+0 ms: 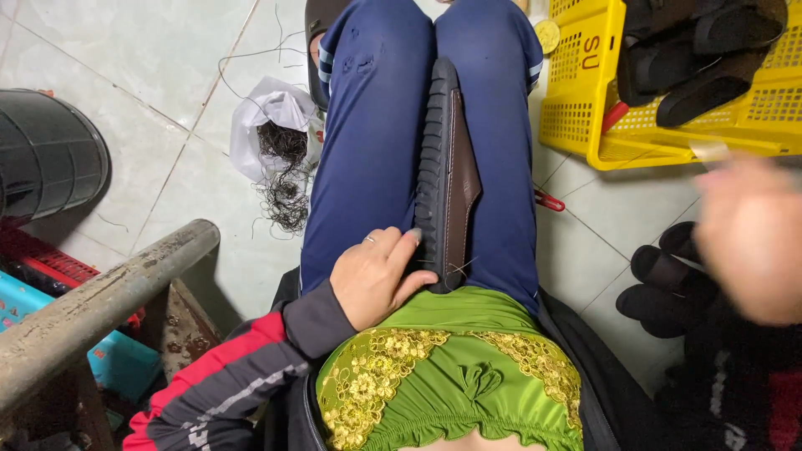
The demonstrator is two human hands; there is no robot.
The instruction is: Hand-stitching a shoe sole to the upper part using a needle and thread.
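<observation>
**Sole pinned between the knees**

The left hand [380, 280] clasps the near end of a black sandal sole [436, 167] with brown strap [461, 179], wedged between the thighs, seemingly to steady it. At three o'clock the raised right hand [752, 242] blurs; its grip can't be told. Yellow crate [585, 108] at one o'clock.

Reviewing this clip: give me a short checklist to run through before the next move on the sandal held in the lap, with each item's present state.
1. Sandal clamped sole-edge up between the knees: ok.
2. Left hand steadying the sandal's near end: ok.
3. Right hand sharp enough to judge its grip: not ok, motion-blurred.
4. Right hand holding a needle: cannot tell.
5. Thread visible at the sandal's near end: ok, thin strands show.
6. Yellow crate of sandals close on the right: ok.
</observation>
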